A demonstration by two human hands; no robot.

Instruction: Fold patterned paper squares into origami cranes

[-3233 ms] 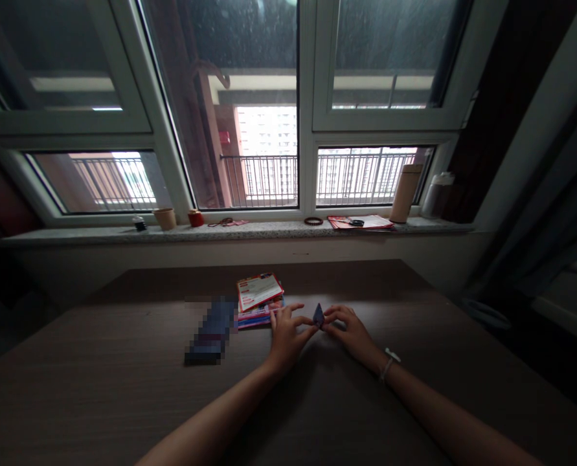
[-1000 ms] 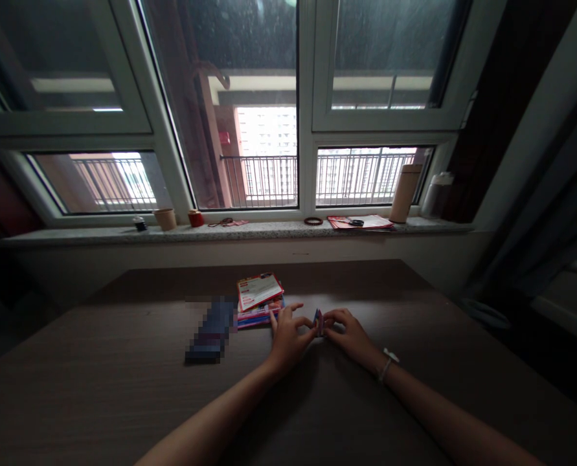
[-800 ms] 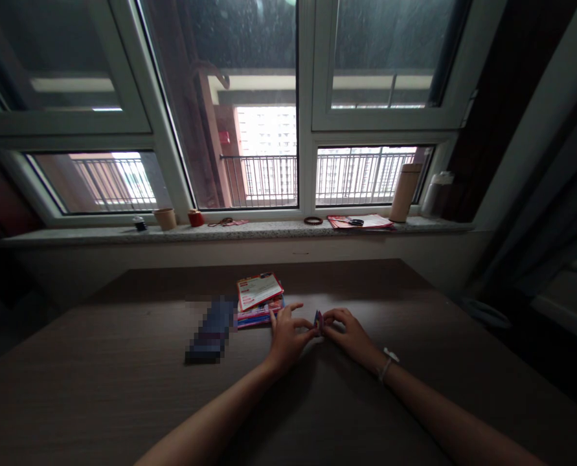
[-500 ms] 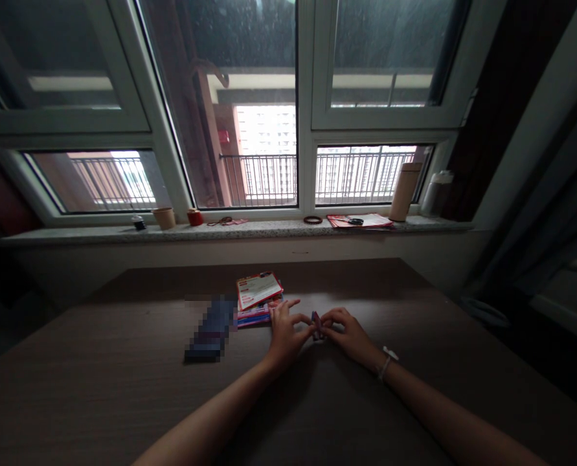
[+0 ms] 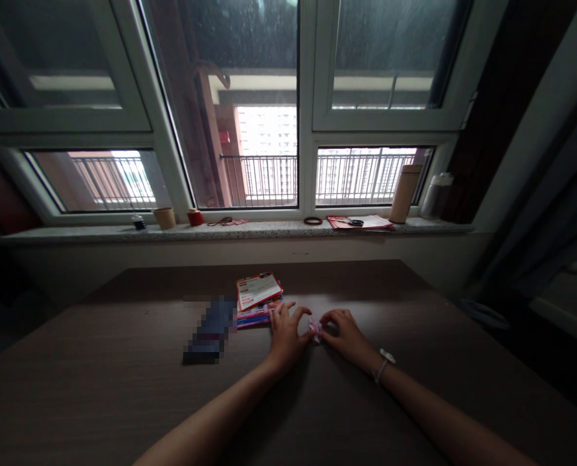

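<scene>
A small folded paper piece (image 5: pixel 315 329), pink and purple with a pattern, sits between my two hands just above or on the brown table (image 5: pixel 137 401). My left hand (image 5: pixel 288 333) has its thumb and index finger at the paper's left side, curved round it, while its other fingers stretch toward a paper stack. From the right, my right hand (image 5: pixel 344 331) pinches the paper with thumb and index finger. A white bracelet (image 5: pixel 383 364) circles the right wrist. The fingertips partly hide the paper.
Colourful printed sheets (image 5: pixel 259 292) lie stacked beyond my left hand, beside a blurred dark object (image 5: pixel 210 333). Along the windowsill (image 5: pixel 269 230) stand a paper cup (image 5: pixel 164 218), a red spool (image 5: pixel 195 217), scissors (image 5: pixel 355 222) on papers, and a tan bottle (image 5: pixel 405 194).
The folded paper has turned or opened out, showing more of its pink patterned face. My left index finger has lifted slightly from the thumb; both hands stay in nearly the same place.
</scene>
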